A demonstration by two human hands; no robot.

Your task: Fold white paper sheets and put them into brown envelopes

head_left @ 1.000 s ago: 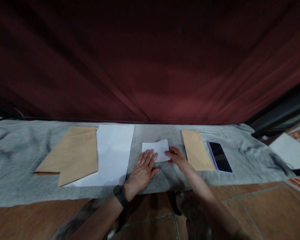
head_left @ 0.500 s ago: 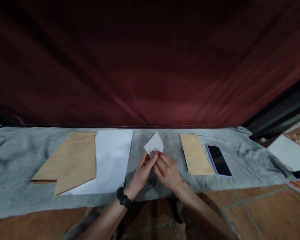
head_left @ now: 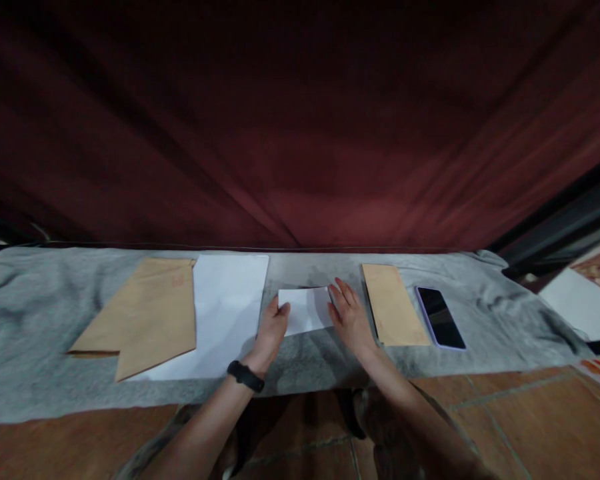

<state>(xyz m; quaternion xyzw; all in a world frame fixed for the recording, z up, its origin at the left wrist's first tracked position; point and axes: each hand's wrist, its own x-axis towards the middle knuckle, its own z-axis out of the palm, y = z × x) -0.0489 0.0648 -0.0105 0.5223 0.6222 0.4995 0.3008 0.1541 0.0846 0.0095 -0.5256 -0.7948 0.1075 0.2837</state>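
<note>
A small folded white paper (head_left: 305, 309) lies flat on the grey cloth (head_left: 30, 320) in the middle. My left hand (head_left: 271, 328), with a black wristband, pinches the paper's left edge with curled fingers. At the paper's right edge rests my right hand (head_left: 349, 315), fingers stretched out flat along the side.
A white sheet (head_left: 225, 307) and brown envelopes (head_left: 150, 310) lie to the left. To the right are a narrow brown envelope (head_left: 391, 303) and a dark phone (head_left: 439, 308). A dark red curtain (head_left: 300, 120) hangs behind. Brown floor tiles (head_left: 505, 427) are below, and white paper (head_left: 577, 303) lies at far right.
Half a second ago both hands held the paper lifted and tilted above the cloth. Now it lies flat again, with one hand on each side edge.
</note>
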